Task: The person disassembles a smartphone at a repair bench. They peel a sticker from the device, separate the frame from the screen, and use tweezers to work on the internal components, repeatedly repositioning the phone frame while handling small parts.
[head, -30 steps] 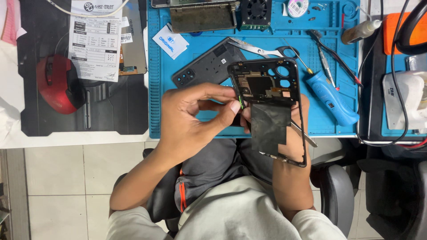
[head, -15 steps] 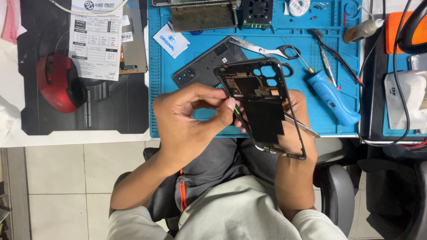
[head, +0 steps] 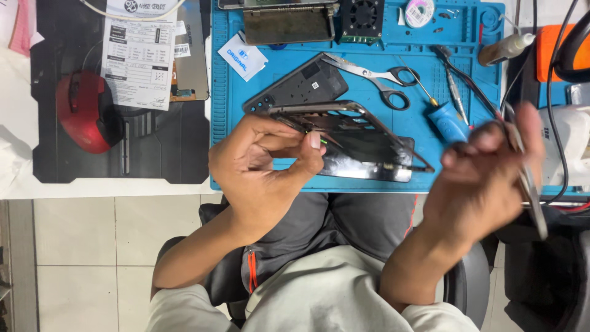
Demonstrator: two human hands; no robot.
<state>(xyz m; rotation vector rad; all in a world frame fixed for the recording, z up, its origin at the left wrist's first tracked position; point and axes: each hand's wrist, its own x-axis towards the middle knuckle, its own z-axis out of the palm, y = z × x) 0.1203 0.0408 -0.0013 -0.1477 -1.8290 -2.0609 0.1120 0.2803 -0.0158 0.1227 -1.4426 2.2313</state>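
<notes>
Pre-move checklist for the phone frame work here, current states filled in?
1. Left hand has a grip on the phone frame: ok, fingers pinch its near edge.
2. Frame supported: ok, its far end rests on the blue mat, tilted.
3. Right hand steady: not ok, it is motion-blurred and off to the side of the frame.
4. Tweezers in the right hand: ok, held, but tips too blurred to check.
5. Scissors and blue-handled screwdriver clear of the frame: ok, both lie apart on the mat.
6. Small parts inside the frame seated: cannot tell.
</notes>
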